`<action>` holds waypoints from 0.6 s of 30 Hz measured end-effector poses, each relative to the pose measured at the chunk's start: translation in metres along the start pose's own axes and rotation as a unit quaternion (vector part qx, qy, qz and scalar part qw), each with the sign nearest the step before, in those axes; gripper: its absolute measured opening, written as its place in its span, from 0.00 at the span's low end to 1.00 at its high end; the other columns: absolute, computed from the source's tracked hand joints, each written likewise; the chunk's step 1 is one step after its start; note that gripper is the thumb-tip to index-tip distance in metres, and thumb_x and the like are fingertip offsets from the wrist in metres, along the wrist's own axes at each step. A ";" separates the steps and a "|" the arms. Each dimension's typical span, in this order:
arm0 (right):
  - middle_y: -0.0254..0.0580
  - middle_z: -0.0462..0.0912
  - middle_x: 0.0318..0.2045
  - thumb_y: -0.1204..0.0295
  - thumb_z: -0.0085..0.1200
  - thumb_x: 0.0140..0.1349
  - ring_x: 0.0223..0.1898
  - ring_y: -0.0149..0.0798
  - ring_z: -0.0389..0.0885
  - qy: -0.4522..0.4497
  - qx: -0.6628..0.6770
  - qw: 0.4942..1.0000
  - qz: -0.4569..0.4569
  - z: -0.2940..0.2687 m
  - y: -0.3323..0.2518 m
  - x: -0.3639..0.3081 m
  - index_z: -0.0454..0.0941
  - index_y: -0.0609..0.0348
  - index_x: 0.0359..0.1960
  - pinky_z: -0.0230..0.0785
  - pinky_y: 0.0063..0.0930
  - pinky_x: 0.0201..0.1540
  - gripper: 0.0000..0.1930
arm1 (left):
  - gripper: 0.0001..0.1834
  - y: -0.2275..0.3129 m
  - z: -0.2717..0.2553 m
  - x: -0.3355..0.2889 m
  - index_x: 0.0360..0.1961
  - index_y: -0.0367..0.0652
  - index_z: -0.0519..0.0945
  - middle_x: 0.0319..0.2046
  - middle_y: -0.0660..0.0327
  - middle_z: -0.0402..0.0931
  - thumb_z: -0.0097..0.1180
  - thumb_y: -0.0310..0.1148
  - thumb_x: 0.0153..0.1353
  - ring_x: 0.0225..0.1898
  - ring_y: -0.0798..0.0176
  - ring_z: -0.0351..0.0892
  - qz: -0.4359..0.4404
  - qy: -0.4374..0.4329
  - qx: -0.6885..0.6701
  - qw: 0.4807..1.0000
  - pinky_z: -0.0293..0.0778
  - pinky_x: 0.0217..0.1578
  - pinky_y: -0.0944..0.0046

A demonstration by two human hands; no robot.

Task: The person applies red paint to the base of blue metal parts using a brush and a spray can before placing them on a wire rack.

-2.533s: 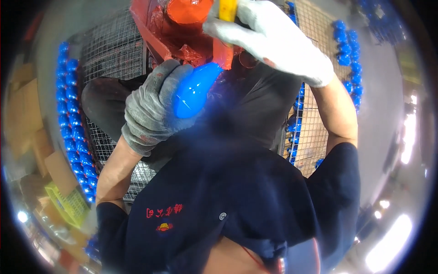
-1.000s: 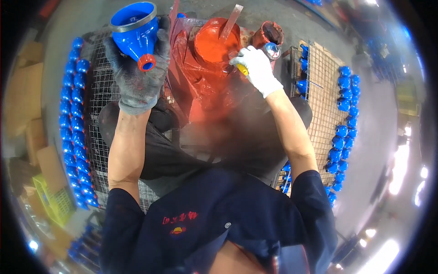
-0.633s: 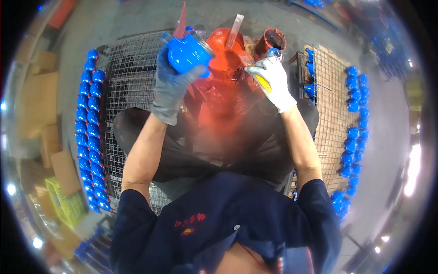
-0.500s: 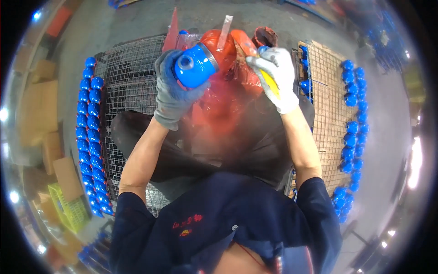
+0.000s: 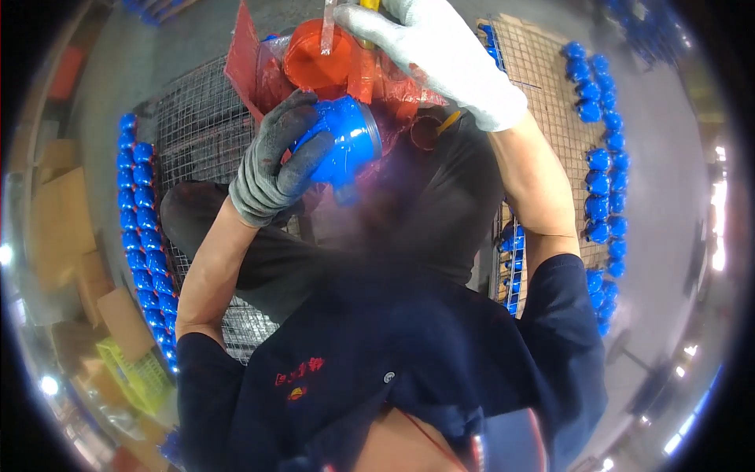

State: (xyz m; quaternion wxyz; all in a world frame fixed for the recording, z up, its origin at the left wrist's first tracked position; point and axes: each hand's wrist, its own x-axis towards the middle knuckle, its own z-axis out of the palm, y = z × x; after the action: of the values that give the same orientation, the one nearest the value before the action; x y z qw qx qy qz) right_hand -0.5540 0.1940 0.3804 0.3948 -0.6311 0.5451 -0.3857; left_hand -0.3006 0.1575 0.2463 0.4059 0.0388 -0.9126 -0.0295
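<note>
My left hand [image 5: 275, 153], in a dark grey glove, is closed round a glossy blue rounded part [image 5: 346, 138]. That part has a grey ring at its right side and a short stub pointing down. My right hand [image 5: 440, 51], in a white glove, reaches over a red container [image 5: 318, 55]. Its fingers are closed on a yellow-handled tool [image 5: 368, 35], whose working end I cannot make out. A flat light strip [image 5: 328, 27] stands up at the container. Close below my right wrist is a small red-stained cup [image 5: 425, 132] with a yellow handle [image 5: 450, 122] leaning in it.
Several blue parts [image 5: 145, 220] stand in rows on the left, along a wire mesh rack [image 5: 200, 118]. More blue parts [image 5: 598, 185] line the right mesh rack [image 5: 543, 102]. A red sheet [image 5: 242, 63] rises beside the container. Cardboard boxes [image 5: 67, 208] and a yellow-green crate [image 5: 138, 374] lie far left.
My left hand has turned the blue part, so its stub now points down and its ring faces right. My right hand has moved up and left to the red container.
</note>
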 end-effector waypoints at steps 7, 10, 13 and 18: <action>0.43 0.83 0.28 0.59 0.58 0.69 0.28 0.41 0.84 0.088 -0.128 0.969 -0.194 0.020 0.020 -0.026 0.81 0.58 0.46 0.73 0.32 0.36 0.15 | 0.38 0.009 0.002 0.003 0.60 0.43 0.74 0.55 0.49 0.72 0.77 0.37 0.48 0.54 0.44 0.77 -0.112 0.043 0.007 0.993 0.80 0.52 0.51; 0.43 0.83 0.30 0.59 0.58 0.69 0.32 0.44 0.83 0.090 -0.116 0.961 -0.236 0.031 0.022 -0.038 0.80 0.58 0.43 0.73 0.34 0.38 0.14 | 0.47 0.010 -0.002 0.001 0.62 0.42 0.70 0.57 0.50 0.70 0.82 0.41 0.42 0.56 0.46 0.75 -0.170 0.067 0.037 0.982 0.76 0.56 0.51; 0.40 0.83 0.34 0.69 0.67 0.60 0.35 0.46 0.82 0.111 -0.070 0.935 -0.329 0.042 0.032 -0.040 0.80 0.55 0.41 0.74 0.36 0.40 0.10 | 0.53 0.008 -0.003 -0.008 0.64 0.41 0.67 0.58 0.56 0.71 0.85 0.39 0.37 0.57 0.54 0.74 -0.296 0.102 -0.061 0.948 0.72 0.60 0.53; 0.30 0.75 0.25 0.71 0.74 0.45 0.28 0.37 0.73 0.120 -0.223 0.857 -0.449 0.048 0.030 -0.032 0.79 0.48 0.38 0.61 0.31 0.32 0.18 | 0.40 0.014 -0.021 0.010 0.64 0.41 0.69 0.59 0.54 0.72 0.76 0.40 0.54 0.58 0.56 0.76 -0.506 0.172 -0.428 0.729 0.76 0.58 0.54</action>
State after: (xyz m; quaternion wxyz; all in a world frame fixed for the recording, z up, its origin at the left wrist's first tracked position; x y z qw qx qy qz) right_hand -0.5245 0.2263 0.3320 -0.0411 -0.8271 0.3177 -0.4618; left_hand -0.2922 0.1698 0.2690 0.4542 0.3217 -0.5631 -0.6108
